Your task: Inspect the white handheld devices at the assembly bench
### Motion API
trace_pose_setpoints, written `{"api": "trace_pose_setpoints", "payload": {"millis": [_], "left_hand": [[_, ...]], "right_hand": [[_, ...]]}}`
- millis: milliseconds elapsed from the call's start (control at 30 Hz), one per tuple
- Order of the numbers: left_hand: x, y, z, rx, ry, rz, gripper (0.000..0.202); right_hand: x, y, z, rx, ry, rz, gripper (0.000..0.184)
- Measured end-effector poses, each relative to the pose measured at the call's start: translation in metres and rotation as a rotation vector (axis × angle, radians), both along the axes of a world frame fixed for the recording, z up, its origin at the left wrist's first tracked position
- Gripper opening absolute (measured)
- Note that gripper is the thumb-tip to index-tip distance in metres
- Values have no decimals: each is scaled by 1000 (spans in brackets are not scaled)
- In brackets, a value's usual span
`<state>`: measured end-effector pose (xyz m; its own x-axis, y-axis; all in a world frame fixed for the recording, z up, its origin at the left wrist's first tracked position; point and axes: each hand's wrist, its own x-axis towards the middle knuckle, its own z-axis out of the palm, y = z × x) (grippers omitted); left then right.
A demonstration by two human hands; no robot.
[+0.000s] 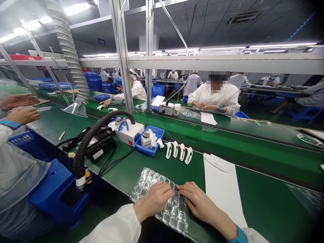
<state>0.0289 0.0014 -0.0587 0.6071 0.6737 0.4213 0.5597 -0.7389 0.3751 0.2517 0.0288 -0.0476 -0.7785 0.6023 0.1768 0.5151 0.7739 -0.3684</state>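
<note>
A clear plastic blister sheet (174, 216) with rows of square pockets lies at the front edge of the green bench. My left hand (155, 198) rests over its middle, fingers curled and pressed together. From the right, my right hand (196, 199) reaches to the sheet's right side, its thumb and fingers closed near my left fingertips. Whatever they pinch is too small or hidden to name. Beyond the sheet, several white curved plastic parts (175, 149) stand in a row. A long white sheet of paper (222, 182) with a pale part (215, 163) on it lies right of my hands.
A blue tray (162, 132) holds a bottle (146, 138) and tissues. Left of it are a white box (126, 132) with a black hose (80, 148) and a black device (100, 145). Co-workers sit across the green conveyor (227, 143); another person's hands (21, 108) are at left.
</note>
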Motion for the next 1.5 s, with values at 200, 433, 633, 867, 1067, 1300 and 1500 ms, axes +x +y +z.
{"api": "trace_pose_setpoints", "payload": {"millis": [200,433,633,867,1067,1300,1500], "left_hand": [[-25,-6,4,-49,-30,208,44],[-29,18,-8,57,24,241,28],[-52,7,-8,129,87,158,35],[-72,0,-7,141,101,242,33],[-80,-35,-12,159,153,225,34],[-56,-68,-8,27,164,433,37],[-32,-58,0,-42,110,376,42]], "right_hand": [[-21,10,8,176,-226,34,55],[-48,27,9,109,-302,129,46],[-51,27,8,137,-345,105,50],[-66,36,4,151,-424,83,77],[-72,40,3,87,-462,59,81],[-30,34,22,-224,-65,-24,35],[12,-6,16,-184,-33,-172,13]]}}
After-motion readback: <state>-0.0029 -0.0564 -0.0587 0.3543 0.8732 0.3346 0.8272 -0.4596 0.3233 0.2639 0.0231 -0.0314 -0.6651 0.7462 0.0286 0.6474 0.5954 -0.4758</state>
